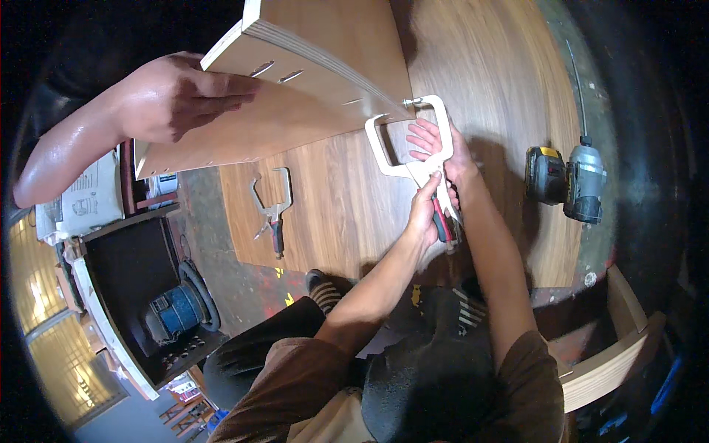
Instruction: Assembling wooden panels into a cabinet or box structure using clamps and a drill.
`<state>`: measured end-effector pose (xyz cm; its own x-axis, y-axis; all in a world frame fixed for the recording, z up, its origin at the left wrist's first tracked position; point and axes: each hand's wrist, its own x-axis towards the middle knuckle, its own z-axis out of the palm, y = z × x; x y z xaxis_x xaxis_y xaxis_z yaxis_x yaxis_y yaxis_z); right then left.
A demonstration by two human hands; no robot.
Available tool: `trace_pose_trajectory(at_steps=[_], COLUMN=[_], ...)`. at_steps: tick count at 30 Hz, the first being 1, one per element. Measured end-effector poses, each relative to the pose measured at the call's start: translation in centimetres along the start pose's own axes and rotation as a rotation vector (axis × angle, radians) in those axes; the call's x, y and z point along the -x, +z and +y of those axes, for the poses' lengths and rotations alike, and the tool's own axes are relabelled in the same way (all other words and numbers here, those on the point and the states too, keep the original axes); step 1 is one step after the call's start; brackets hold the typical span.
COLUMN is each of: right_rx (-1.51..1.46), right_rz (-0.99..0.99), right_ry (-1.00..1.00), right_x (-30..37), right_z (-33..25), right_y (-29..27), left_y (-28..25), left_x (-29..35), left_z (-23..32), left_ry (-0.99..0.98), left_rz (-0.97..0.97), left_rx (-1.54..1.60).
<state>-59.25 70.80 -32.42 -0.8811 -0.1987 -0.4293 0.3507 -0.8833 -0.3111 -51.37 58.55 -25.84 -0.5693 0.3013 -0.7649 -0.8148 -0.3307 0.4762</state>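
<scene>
My left hand is wrapped around the red-and-black handles of a locking C-clamp. Behind the clamp's frame, my right hand lies palm up with its fingers stretched toward the panel. The clamp's two jaw tips are at the lower corner of an upright plywood panel; whether they grip it I cannot tell. That panel stands on a wood-grain board. Another person's hand holds the panel's upper left edge. A second locking C-clamp lies on the board, left of my left hand.
A cordless driver with a long bit lies at the right, on the board's edge. At the lower right is a wooden frame. A dark tray holding a blue power tool stands at the left. My foot rests by the board's near edge.
</scene>
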Motion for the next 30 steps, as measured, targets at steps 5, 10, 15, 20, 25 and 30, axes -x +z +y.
trace_pose_trajectory(at_steps=[5, 10, 15, 20, 25, 30], right_rx=[-0.018, -0.112, 0.021, 0.002, -0.021, -0.002], right_rz=[-0.018, -0.106, -0.038, -0.063, -0.023, -0.024], right_ry=[-0.012, -0.012, -0.073, -0.040, -0.044, -0.052], right_x=[-1.5, -2.7, -3.1, -3.4, -3.5, -3.5], right_z=[0.1, 0.4, 0.2, 0.0, 0.1, 0.1], right_y=[-2.1, -1.6, -2.0, -2.1, -1.8, -1.9], left_y=[1.1, 0.8, 1.0, 0.8, 0.8, 1.1], left_x=[1.3, 1.8, 1.8, 1.8, 2.0, 2.2], left_z=[0.0, 0.4, 0.4, 0.7, 0.8, 0.9], left_ry=[-0.035, -0.033, -0.048, -0.054, -0.030, -0.043], left_rz=[-0.017, -0.041, -0.039, -0.008, -0.026, -0.008], left_rx=[0.005, 0.031, 0.036, 0.007, 0.000, 0.050])
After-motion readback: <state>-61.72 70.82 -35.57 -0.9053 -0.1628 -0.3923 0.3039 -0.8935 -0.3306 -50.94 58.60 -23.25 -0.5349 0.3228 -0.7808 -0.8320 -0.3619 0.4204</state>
